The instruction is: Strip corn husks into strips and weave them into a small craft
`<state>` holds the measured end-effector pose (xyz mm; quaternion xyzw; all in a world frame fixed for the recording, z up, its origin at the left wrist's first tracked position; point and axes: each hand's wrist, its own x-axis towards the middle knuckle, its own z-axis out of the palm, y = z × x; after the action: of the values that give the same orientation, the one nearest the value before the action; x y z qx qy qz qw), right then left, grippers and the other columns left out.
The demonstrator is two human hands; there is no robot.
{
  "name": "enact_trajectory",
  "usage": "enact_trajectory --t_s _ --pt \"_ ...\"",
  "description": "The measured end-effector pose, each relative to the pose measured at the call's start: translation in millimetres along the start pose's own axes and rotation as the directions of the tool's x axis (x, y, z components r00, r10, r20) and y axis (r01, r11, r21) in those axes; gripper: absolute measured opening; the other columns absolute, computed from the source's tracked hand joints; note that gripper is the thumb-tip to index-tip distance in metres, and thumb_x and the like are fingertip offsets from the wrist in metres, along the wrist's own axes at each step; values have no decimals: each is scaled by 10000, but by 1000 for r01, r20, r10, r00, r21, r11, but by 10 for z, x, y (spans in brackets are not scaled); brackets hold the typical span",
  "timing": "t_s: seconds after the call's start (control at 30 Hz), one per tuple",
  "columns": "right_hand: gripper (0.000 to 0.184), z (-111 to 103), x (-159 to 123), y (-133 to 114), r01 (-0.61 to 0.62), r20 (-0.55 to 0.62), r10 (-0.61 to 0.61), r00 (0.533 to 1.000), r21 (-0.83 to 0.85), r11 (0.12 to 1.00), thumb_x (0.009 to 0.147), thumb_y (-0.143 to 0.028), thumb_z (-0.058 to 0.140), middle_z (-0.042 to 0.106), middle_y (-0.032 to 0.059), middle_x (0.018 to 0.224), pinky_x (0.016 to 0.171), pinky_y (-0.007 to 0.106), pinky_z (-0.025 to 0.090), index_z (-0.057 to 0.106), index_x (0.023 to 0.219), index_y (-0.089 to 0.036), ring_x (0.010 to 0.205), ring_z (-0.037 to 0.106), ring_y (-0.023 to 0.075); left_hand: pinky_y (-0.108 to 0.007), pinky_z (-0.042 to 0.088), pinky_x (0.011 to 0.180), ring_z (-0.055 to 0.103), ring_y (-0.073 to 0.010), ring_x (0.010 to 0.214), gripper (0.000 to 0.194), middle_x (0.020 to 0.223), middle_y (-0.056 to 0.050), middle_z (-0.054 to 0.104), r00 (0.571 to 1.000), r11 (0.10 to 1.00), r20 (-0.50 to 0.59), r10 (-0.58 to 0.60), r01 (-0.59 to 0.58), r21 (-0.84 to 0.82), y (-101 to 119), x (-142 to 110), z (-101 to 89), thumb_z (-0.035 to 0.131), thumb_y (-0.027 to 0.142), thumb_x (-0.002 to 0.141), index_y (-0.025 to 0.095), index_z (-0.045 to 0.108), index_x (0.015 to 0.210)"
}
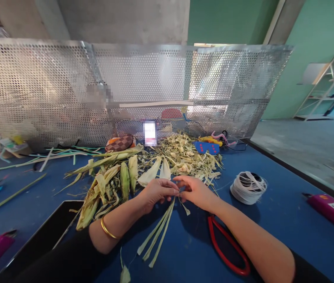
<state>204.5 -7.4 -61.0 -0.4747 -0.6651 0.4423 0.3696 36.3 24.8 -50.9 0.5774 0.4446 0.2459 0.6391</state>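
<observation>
My left hand (pixel 158 192) and my right hand (pixel 197 192) meet fingertip to fingertip above the blue table. Both are closed in a pinch on a small bundle of corn husk strips (pixel 159 236). The strips hang down towards me in several narrow tails. Two broad, pale husk pieces (pixel 165 169) show just beyond the fingers; whether they join the bundle is hidden. Under my right forearm lies a red-handled tool (pixel 228 251), its working end covered. A ball of white string (pixel 248 189) stands to the right, and a thin thread seems to run from it towards my hands.
Unshredded corn husks (pixel 105 184) lie left of my hands, a heap of husk shreds (pixel 184 151) beyond. A dark tray (pixel 49 228) sits at left. Purple tools (pixel 333 210) lie at both sides. Behind stand a lit phone (pixel 149 133) and a perforated metal screen (pixel 143 70).
</observation>
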Motion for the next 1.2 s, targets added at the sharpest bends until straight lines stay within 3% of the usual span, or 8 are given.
enact_trajectory --t_s 0.17,0.33,0.47,0.6,0.73,0.9,1.03,1.2 --pt "302 12 -2 -2 -28 11 27 1000 82 996 687 -97 572 662 -4 741 664 289 510 569 978 -176 626 648 143 -174 222 393 445 -55 460 288 575 20 595 1000 1000 16 -2 2 -9 11 -4 -11 774 308 500 145 637 694" --pt "234 -8 -21 -43 -41 -3 42 999 106 993 707 -97 544 671 -5 738 688 290 505 566 925 -177 646 657 142 -183 319 457 520 -85 550 288 597 4 616 999 999 27 29 -27 -46 2 14 -40 786 304 507 143 651 703" --pt "241 -23 -29 -50 -55 -32 59 998 106 993 693 -75 537 652 -20 730 682 283 502 548 910 -178 624 662 137 -204 398 525 536 -93 560 242 584 9 618 995 995 1 98 -98 -36 2 21 -50 773 274 533 138 665 702" --pt "247 -20 -34 -63 -51 -47 55 997 83 995 698 -70 534 631 -37 680 675 281 498 532 920 -179 615 664 141 -210 421 558 533 -91 535 148 568 11 626 975 974 -45 218 -215 74 6 20 -39 724 222 573 137 666 679" --pt "249 12 -37 -74 -33 -54 37 998 75 997 710 -89 555 645 -31 703 681 287 504 520 932 -195 638 676 152 -207 422 567 586 -121 599 76 642 -11 670 921 881 -96 378 -326 342 -18 -6 1 639 169 637 143 684 693" --pt "154 69 -15 -27 26 -102 -22 995 31 999 744 -174 580 638 -32 646 669 308 503 531 884 -218 627 677 175 -191 392 571 592 -109 604 151 657 13 681 801 652 -102 590 -397 646 -67 -69 57 564 121 713 181 703 715" --pt "172 89 13 33 -11 -105 23 994 111 994 736 -288 618 649 -14 669 666 327 501 581 886 -212 608 666 184 -185 386 580 607 -108 645 140 710 16 699 741 552 -63 669 -438 710 -90 -90 60 574 172 770 202 706 736" --pt "145 94 10 26 -29 -64 41 997 167 986 685 -317 635 654 -10 675 643 298 472 659 750 -190 597 617 157 -188 405 611 615 -117 705 123 782 -2 698 686 519 -73 724 -472 712 -121 -86 60 599 167 767 211 713 747"
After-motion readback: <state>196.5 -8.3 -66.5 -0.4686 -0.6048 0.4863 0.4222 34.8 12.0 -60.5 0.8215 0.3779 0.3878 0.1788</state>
